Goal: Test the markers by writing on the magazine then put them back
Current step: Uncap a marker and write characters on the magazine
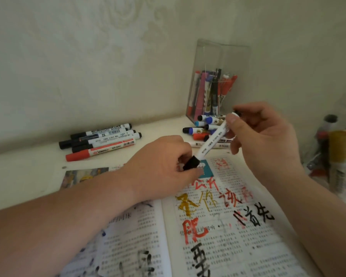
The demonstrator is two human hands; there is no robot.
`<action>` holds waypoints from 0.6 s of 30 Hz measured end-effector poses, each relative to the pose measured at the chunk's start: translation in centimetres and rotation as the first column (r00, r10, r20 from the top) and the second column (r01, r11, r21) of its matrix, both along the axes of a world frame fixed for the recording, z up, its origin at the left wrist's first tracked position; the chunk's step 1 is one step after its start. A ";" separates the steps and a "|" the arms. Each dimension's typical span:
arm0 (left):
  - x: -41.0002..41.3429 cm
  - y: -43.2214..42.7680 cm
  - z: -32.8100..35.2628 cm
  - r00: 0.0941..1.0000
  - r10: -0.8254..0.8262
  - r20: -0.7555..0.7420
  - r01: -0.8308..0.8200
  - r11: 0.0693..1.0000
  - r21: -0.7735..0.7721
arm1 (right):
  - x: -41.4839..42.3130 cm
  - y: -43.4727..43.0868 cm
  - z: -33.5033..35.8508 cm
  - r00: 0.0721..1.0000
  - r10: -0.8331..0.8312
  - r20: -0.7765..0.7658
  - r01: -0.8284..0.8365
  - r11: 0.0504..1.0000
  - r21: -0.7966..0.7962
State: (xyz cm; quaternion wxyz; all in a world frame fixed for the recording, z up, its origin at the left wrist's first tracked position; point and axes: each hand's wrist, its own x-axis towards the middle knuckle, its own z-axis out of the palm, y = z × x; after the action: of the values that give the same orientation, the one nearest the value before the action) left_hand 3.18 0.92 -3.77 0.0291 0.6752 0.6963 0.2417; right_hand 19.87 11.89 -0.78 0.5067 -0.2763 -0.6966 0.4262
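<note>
A white marker [212,139] with a black cap [191,164] is held slanted above the open magazine [228,232]. My right hand [268,136] grips the barrel's upper end. My left hand [164,168] pinches the black cap at the lower end. The cap still sits on the barrel. The magazine pages carry red, gold and black marker writing. A row of black and red markers [100,140] lies on the table at the left. A second pile of blue, black and red markers [204,128] lies behind my hands.
A clear plastic holder [218,56] with several pens stands in the corner against the wall. Bottles and cans [338,152] crowd the right edge. The white table [24,172] runs along the wall at the left.
</note>
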 end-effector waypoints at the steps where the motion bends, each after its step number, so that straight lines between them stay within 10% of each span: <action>1: -0.3 0.1 0.2 0.993 -0.003 -0.118 -0.006 0.997 -0.076 | 0.1 0.1 0.2 0.999 -0.046 -0.022 0.046 0.999 -0.016; 7: -1.5 -1.0 1.0 0.978 -0.098 -0.184 0.018 0.919 -0.394 | -1.4 1.5 2.7 0.947 -0.157 -0.280 0.082 0.962 -0.260; 18: -2.9 -1.9 1.0 0.985 -0.162 -0.065 0.137 0.948 -0.289 | -17.0 -1.0 4.2 0.934 0.357 -0.017 -0.286 0.718 -0.635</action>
State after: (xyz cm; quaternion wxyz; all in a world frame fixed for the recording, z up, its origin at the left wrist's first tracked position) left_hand 0.32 -0.97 -2.82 0.1128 0.7248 0.6712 0.1067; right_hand 2.83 10.91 3.43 0.2658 -0.3260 -0.5775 0.6996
